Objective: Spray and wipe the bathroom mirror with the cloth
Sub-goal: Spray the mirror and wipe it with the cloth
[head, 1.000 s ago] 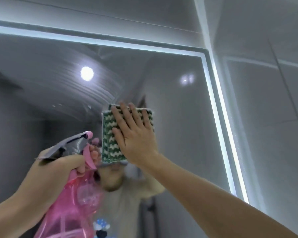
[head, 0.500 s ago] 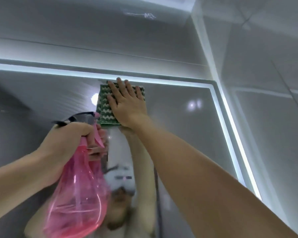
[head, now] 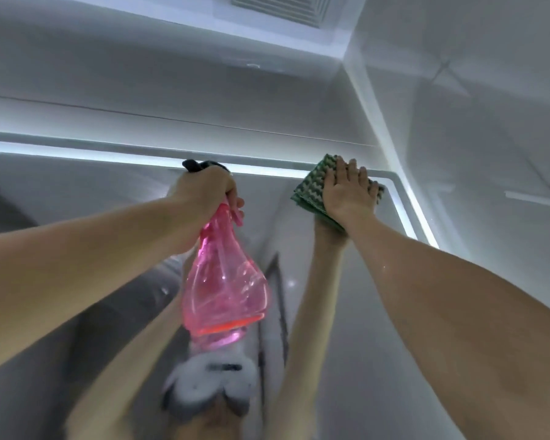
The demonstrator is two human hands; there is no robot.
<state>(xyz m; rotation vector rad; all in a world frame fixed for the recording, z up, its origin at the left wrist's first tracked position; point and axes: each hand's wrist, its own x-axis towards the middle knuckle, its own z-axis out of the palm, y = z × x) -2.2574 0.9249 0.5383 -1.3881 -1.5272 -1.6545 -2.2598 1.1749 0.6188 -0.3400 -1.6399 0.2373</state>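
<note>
The bathroom mirror (head: 77, 198) fills the wall ahead, edged by a lit white strip. My right hand (head: 346, 192) lies flat on a folded green and white cloth (head: 308, 188), pressing it against the glass at the mirror's top right corner. My left hand (head: 208, 185) grips the neck and trigger of a pink see-through spray bottle (head: 226, 281), held up near the mirror's top edge, its dark nozzle pointing left. Some liquid sits in the bottle's base. My arms and head are mirrored in the glass below.
A tiled side wall (head: 489, 154) meets the mirror at the right. Above the mirror runs a white wall band, then the ceiling with a vent grille (head: 277, 7).
My right hand slid the cloth up and then to the right, from the mirror's middle to its top right corner. My left hand raised the spray bottle higher. My view tilted upward.
</note>
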